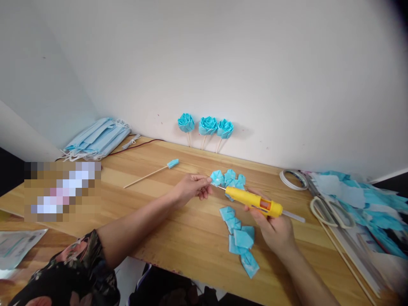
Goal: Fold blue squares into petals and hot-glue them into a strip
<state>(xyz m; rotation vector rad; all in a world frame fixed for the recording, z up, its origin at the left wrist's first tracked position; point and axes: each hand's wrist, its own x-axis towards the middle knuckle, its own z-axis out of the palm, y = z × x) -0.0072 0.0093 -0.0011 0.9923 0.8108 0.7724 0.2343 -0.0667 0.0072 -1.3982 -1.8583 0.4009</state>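
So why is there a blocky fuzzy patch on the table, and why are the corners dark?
In the head view, the pixelated patch on the wooden table hides whatever lies there. The top right corner darkens at the lens edge, and the table edge bends from wide-angle distortion. Light is soft and even; the three blue roses cast faint shadows on the wall. The yellow glue gun looks sharp.

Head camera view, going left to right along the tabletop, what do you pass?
Stack of face masks → stick with a blue tip → left hand → glue gun in the right hand → tape roll → scissors → blue scraps.
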